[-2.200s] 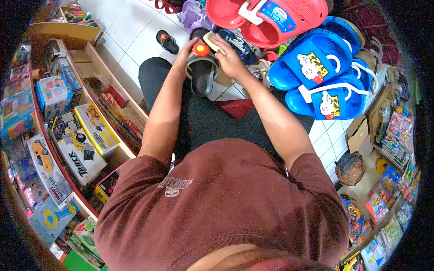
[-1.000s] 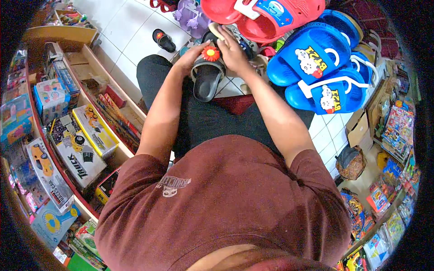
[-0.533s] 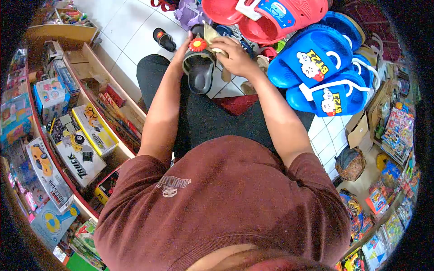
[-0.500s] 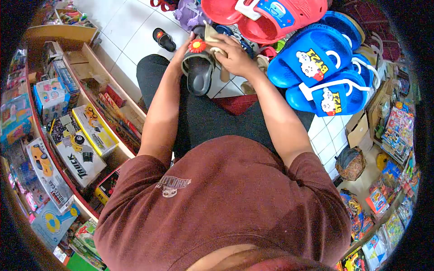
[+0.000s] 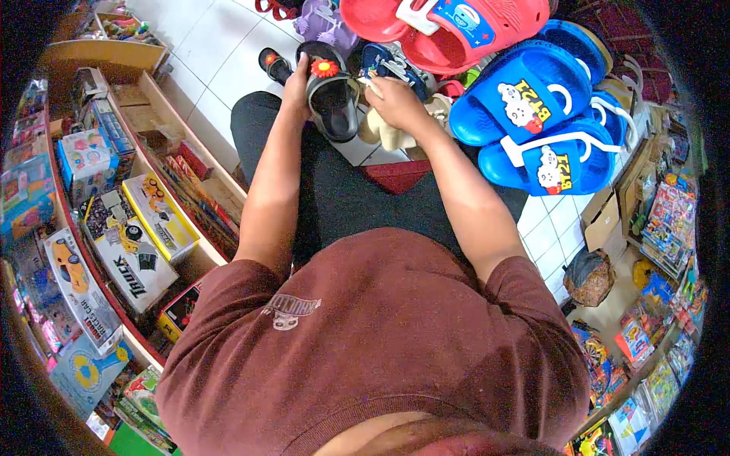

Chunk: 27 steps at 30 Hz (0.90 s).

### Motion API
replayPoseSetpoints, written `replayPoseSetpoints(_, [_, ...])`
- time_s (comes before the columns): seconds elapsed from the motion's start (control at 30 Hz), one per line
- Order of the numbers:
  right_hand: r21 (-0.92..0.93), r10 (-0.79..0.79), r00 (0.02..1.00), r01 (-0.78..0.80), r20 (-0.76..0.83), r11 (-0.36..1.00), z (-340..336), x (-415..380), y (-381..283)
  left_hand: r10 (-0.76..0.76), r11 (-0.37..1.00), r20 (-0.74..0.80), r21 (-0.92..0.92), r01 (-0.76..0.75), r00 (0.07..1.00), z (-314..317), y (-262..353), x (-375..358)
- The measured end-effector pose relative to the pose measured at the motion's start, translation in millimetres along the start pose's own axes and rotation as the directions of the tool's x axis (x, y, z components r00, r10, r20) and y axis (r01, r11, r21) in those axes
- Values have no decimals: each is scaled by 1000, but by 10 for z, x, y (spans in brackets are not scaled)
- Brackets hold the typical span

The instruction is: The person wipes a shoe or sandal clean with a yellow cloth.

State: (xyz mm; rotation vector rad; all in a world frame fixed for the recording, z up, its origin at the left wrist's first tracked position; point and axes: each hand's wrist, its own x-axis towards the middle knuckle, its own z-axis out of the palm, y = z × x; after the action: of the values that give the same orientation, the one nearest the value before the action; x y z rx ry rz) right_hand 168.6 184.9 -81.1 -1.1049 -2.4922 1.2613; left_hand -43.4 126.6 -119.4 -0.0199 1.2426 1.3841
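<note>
My left hand (image 5: 297,89) grips the left side of a black sandal (image 5: 334,106) with a red flower on its strap, held over my lap with the sole's inside facing up. My right hand (image 5: 397,103) is closed on a cream cloth (image 5: 386,132), which hangs down below the fingers, just right of the sandal. A second black sandal (image 5: 274,65) with a similar flower lies on the white tiles beyond my left hand. Dark blue footwear (image 5: 395,67) sits behind my right hand.
Red clogs (image 5: 471,38) and blue slides (image 5: 525,95) are heaped at the front right. Purple footwear (image 5: 325,24) lies ahead. Wooden shelving with a truck box (image 5: 131,251) and other toy boxes runs along my left; packaged toys (image 5: 660,228) line the right.
The black sandal has shifted slightly up and tilted. My right hand has moved right and down off its strap, and the cloth now hangs lower. My left hand has slid to the sandal's side.
</note>
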Motion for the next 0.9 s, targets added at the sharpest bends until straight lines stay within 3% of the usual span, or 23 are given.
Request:
replayPoseSetpoints(0.1, [-3, -64, 935, 67, -350, 998, 78, -12, 4, 179, 918, -210, 386, -87, 961, 188, 78, -214])
replayPoseSetpoints(0.2, [38, -53, 851, 85, -522, 996, 74, 4, -24, 297, 933, -150, 258, -253, 943, 11, 18, -52])
replayPoseSetpoints(0.27, [70, -44, 836, 98, -547, 993, 13, -24, -89, 221, 961, -249, 219, -168, 943, 8, 42, -58])
replayPoseSetpoints(0.33, [57, -101, 881, 143, -462, 988, 53, -3, -98, 205, 956, -311, 265, -122, 928, 191, 92, -242])
replayPoseSetpoints(0.37, [36, -144, 905, 173, -401, 984, 83, -10, -106, 230, 954, -242, 250, -169, 943, 127, 4, -148])
replayPoseSetpoints(0.43, [-55, -178, 931, 169, -320, 984, 87, -68, -157, 376, 774, -184, 602, -198, 908, 195, -94, -212])
replayPoseSetpoints(0.5, [-87, -163, 904, 140, -395, 986, 87, -113, -198, 395, 680, -238, 725, -108, 887, 267, -129, -243])
replayPoseSetpoints(0.53, [-103, -158, 888, 125, -432, 987, 87, -128, -216, 428, 740, -251, 649, -177, 868, 269, -165, -198])
replayPoseSetpoints(0.6, [-101, -198, 912, 173, -358, 980, 97, -150, -249, 483, 827, -296, 464, -318, 824, 267, -230, -131])
replayPoseSetpoints(0.7, [-17, -335, 920, 339, -202, 941, 188, -112, -262, 427, 878, -401, 398, -265, 811, 183, -118, -118])
replayPoseSetpoints(0.8, [-97, -521, 849, 513, -92, 853, 140, -98, -224, 340, 922, -480, 340, -186, 809, -27, -74, 35])
replayPoseSetpoints(0.83, [-92, -530, 841, 523, -105, 847, 151, -78, -198, 341, 923, -476, 333, -193, 810, -59, -112, 83])
replayPoseSetpoints(0.9, [-82, -341, 937, 335, -76, 939, 186, -64, -124, 334, 911, -462, 383, -155, 821, 136, -65, -102])
